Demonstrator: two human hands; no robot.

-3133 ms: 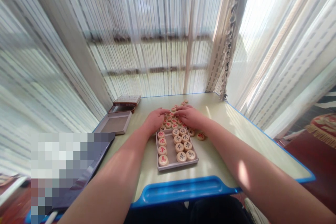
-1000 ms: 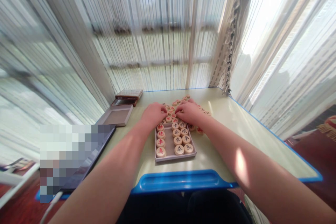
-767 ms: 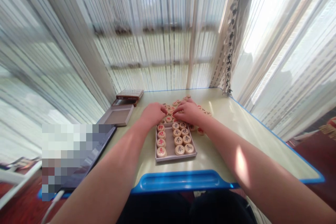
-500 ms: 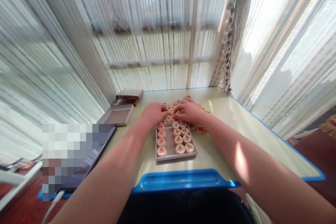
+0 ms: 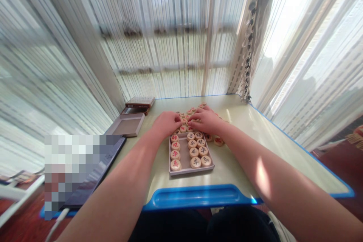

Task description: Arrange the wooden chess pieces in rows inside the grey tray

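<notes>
Both my hands reach over a loose pile of round wooden Chinese chess pieces with red and black characters. My left hand is at the pile's left side, fingers curled with a gap between thumb and forefinger. From the right comes my right hand, its fingers bent and apart over the pieces, partly hiding them. No piece shows clearly lifted in either hand. Nearer to me lies a shallow grey box tray. Red-marked pieces line its left side, and two columns of black-marked pieces fill its right; the middle strip is bare.
A second shallow grey tray lies at the left, near a flat brown-edged box. A dark tablet-like device with a cable lies at the left edge. The pale tabletop has a blue rim and trough. Sheer curtains hang behind.
The view has shifted slightly, so the tray sits a little lower and further right. My hands stay over the pile with small finger movements. The rows in the tray are the same.
</notes>
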